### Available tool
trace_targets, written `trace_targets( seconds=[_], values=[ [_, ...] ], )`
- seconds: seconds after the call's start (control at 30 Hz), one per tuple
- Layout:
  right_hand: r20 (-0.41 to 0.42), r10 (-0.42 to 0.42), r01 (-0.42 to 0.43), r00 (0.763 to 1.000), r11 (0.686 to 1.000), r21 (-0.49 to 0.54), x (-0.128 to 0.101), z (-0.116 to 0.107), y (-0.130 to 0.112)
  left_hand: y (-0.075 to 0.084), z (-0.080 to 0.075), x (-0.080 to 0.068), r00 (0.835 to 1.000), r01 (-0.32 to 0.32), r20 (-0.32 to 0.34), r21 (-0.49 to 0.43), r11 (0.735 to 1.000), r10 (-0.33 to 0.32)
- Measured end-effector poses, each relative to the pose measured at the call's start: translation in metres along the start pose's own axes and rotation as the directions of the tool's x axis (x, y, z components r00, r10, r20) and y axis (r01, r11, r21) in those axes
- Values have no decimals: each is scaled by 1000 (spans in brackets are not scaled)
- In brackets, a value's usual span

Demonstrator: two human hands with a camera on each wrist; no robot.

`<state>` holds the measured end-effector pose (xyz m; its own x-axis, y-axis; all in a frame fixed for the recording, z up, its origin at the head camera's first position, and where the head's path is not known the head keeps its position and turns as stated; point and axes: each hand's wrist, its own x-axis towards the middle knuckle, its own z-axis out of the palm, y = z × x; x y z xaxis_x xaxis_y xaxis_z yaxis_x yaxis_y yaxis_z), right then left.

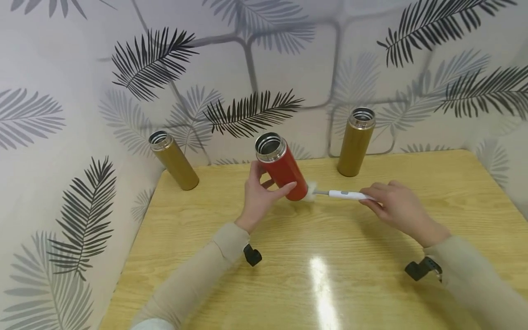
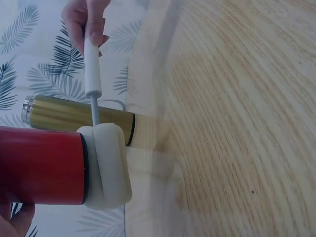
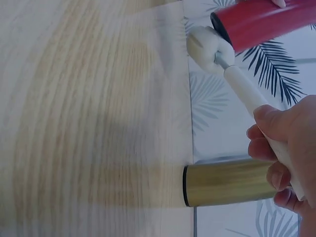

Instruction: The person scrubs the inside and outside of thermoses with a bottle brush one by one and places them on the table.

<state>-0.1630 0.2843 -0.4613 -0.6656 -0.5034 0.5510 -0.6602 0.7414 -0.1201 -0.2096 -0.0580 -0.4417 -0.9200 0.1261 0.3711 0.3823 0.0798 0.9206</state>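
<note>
Head view, frame centre: left hand (image 1: 259,198) grips tilted red flask (image 1: 282,166), open mouth up; right hand (image 1: 393,207) pinches sponge brush (image 1: 342,195) against its base. Left wrist view: sponge seemingly touches base; flask could slip. Right wrist view: gold flask (image 3: 224,182) near, could topple.

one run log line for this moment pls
left hand grips red flask, tilted, lid off | right hand holds brush, white sponge head against flask base | two gold flasks upright behind
</note>
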Motion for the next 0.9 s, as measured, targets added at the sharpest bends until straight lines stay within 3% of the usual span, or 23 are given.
trace_targets(
  seconds=[0.3, 0.5, 0.63, 0.77, 0.9],
  values=[
    [-25, -61, 61, 998, 998, 23, -5, 0, -5, -4, -6, 1, 999, 28, -35, 51, 998, -27],
    [70, -29, 25, 997, 998, 56, -13, -15, 3, -7, -22, 8, 996, 17, -93, 68, 998, -10],
    [94, -10, 0, 996, 994, 108, -20, -25, 6, -14, -38, 12, 989, 48, -146, 101, 994, -33],
    [109, 51, -75, 993, 971, 229, -26, -34, 9, -21, -57, 16, 978, 99, -196, 142, 985, -70],
    [168, 194, -241, 967, 910, 337, -29, -42, 10, -28, -81, 20, 960, 166, -256, 187, 968, -115]
  ],
)
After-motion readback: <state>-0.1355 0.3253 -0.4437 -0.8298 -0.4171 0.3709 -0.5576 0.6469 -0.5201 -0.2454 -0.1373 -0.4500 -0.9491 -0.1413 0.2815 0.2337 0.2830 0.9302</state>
